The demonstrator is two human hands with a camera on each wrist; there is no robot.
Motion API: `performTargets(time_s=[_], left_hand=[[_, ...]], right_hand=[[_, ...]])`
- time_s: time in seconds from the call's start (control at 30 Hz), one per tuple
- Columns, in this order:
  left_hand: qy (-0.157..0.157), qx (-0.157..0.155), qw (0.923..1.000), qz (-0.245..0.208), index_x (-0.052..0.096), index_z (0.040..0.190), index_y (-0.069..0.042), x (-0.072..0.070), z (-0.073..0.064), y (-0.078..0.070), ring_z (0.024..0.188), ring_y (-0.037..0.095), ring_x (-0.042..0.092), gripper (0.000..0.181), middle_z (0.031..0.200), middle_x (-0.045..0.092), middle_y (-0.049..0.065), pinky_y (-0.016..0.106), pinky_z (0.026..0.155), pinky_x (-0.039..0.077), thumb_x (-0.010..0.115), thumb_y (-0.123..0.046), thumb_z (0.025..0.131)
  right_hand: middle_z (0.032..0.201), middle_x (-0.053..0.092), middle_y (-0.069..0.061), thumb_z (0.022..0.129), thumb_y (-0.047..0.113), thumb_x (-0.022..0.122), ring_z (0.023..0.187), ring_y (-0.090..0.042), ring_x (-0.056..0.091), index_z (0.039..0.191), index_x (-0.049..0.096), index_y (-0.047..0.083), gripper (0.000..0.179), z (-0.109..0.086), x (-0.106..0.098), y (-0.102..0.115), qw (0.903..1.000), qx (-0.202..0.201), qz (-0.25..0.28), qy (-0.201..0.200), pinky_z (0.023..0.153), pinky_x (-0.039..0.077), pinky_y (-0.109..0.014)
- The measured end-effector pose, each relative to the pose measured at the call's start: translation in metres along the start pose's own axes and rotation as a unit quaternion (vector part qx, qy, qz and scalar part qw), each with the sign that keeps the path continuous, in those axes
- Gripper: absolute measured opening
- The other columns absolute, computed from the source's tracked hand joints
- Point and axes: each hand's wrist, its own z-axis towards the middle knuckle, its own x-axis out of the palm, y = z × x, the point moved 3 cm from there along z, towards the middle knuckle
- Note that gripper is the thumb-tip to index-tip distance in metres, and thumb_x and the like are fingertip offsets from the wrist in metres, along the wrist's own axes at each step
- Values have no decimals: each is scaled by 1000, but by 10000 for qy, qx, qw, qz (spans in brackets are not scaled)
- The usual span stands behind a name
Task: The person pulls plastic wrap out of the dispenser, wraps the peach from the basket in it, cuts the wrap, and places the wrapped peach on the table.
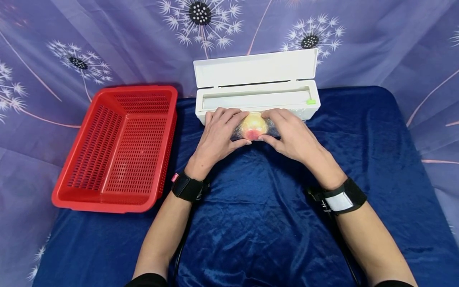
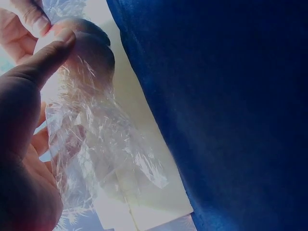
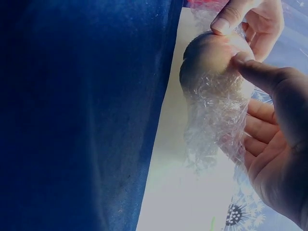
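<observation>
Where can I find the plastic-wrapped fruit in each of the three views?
Head: the fruit is near the centre, between the left hand and right hand.
Left wrist: the fruit, upper left.
Right wrist: the fruit, top, right of centre.
Shared landmark: the blue cloth.

Left hand (image 1: 218, 133) and right hand (image 1: 294, 133) cover bits of the wrapped fruit (image 1: 254, 126), plus some of the front of the white box (image 1: 258, 86) at the worktop (image 1: 258, 231)'s far edge. Near edge? Cropped off. Pink tag (image 1: 175, 177) on the wristband (image 1: 186, 187) is too tiny to read, and glare kinda washes out the box in the right wrist view.
</observation>
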Motion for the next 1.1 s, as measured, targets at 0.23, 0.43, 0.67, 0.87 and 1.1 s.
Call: performTargets(time_s=[0.23,0.43,0.67,0.87,1.1], left_hand=[[-42,-99,9997,-200,58,144,-14,0,0,1,121,27,55,79,138,64,2,46,91,33,89,-53,82],[17,-191,9994,-300,58,138,-13,1,0,2,119,26,55,75,132,64,1,45,90,32,88,-54,83],[44,-268,9986,-450,58,138,-14,1,0,5,120,25,55,74,132,65,-1,45,92,32,88,-54,84],[44,-279,9980,-567,59,138,-14,1,0,6,121,25,55,72,133,65,0,44,90,31,87,-54,85],[70,-301,9974,-654,59,139,-14,1,-1,8,122,25,55,71,134,66,0,45,90,31,86,-53,86]], right_hand=[[127,67,-21,95,25,83,117,-39,64,133,61,-3,52,0,0,0,10000,-74,36,-48,98,49,-53],[126,67,-20,95,23,82,114,-38,64,133,61,-2,50,0,0,0,9999,-78,100,-46,96,50,-52],[127,67,-22,96,19,80,117,-40,63,133,61,-4,47,1,0,0,9999,53,132,-18,97,50,-54],[126,67,-22,97,19,78,116,-40,63,134,60,-3,46,1,1,-1,9998,128,155,18,96,50,-54],[130,67,-22,98,21,78,122,-41,62,135,60,-3,47,1,1,-2,9996,183,197,46,100,49,-56]])
